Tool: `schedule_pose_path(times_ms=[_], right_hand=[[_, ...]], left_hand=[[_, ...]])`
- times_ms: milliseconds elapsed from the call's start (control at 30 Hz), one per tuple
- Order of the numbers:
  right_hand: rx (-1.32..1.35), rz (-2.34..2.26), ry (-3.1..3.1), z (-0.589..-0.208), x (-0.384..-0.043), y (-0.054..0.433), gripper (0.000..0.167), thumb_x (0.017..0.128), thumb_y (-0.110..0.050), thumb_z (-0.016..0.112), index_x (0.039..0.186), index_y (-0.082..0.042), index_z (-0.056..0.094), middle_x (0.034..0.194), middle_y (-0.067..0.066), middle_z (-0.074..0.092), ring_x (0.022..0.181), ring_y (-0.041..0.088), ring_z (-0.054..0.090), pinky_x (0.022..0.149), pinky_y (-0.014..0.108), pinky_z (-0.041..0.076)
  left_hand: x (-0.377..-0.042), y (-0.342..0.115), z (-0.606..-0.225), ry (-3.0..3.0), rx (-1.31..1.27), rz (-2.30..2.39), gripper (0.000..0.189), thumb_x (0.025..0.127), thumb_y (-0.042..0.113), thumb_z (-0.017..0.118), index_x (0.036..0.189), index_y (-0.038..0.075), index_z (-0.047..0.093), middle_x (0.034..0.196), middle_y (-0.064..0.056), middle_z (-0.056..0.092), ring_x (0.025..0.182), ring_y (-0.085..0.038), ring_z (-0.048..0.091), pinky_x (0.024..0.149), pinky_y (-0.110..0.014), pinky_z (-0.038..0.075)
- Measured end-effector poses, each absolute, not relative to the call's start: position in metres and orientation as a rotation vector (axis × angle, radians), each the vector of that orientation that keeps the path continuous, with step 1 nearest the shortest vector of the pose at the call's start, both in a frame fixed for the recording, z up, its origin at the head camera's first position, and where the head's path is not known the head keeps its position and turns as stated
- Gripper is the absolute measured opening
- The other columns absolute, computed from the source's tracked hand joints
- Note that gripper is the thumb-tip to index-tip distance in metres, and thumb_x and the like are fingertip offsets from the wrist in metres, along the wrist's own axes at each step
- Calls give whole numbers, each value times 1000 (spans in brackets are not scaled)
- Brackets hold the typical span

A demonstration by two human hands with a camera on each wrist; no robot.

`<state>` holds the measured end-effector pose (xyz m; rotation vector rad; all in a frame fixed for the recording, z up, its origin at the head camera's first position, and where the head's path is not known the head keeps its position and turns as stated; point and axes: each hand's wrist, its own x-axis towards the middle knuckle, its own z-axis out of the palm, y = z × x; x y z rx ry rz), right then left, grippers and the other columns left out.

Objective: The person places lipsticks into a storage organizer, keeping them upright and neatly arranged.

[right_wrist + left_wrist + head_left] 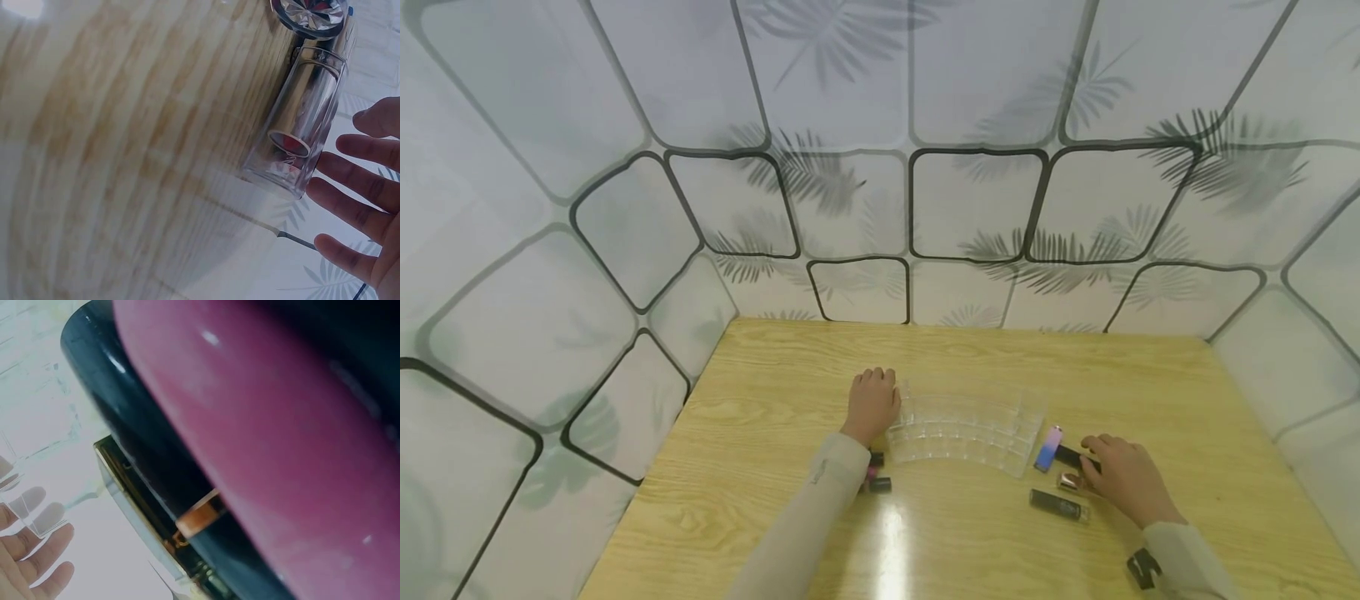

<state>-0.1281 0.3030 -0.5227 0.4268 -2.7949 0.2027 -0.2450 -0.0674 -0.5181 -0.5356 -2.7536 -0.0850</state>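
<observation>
Tray [962,432] at twelve o'clock, left hand [872,406] touching its nine-o'clock end, clamped or merely resting, I cannot tell! Over at the tray's four o'clock, right hand [1126,479] has fingers apart beside the black tube [1057,504]; a careless brush could roll that away, and the left sleeve [844,467] might nudge the dark cap [880,484] beside it.

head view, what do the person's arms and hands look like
The left sleeve and right sleeve are pale cream; the left bears dark lettering, too small to read. The left hand and right hand wear no gloves.
</observation>
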Motion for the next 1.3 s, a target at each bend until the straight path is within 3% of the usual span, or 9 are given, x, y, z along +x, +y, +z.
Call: schedule_pose_path(times_ms=[433, 767, 1000, 1300], right_hand=[[446, 211, -2771, -527, -129, 307, 20, 72, -13, 74, 88, -2, 66, 73, 8, 66, 59, 20, 60, 55, 41, 49], [484, 206, -2688, -525, -126, 309, 21, 69, -12, 76, 85, -2, 66, 72, 8, 67, 56, 19, 60, 51, 38, 48], [488, 190, -2696, -524, -125, 310, 21, 68, -11, 77, 84, -2, 66, 71, 8, 66, 56, 19, 58, 50, 37, 48], [470, 183, -2763, -519, -126, 309, 19, 72, -12, 75, 86, -2, 66, 74, 9, 67, 55, 16, 58, 53, 36, 49]], left_hand=[[-240, -62, -513, -2752, -513, -98, 28, 86, 23, 61, 106, 4, 60, 94, -11, 61, 86, -24, 60, 80, -37, 51], [-235, -69, -485, -2763, -589, -61, 24, 86, 24, 62, 103, 6, 58, 95, -10, 60, 86, -24, 59, 79, -36, 51], [-250, -79, -456, -2755, -849, -15, 16, 89, 21, 59, 99, 9, 57, 88, -6, 58, 79, -21, 56, 75, -36, 50], [-277, -89, -484, -2573, -1144, 317, 22, 91, 27, 54, 105, 10, 58, 94, -4, 61, 86, -19, 60, 82, -34, 50]])
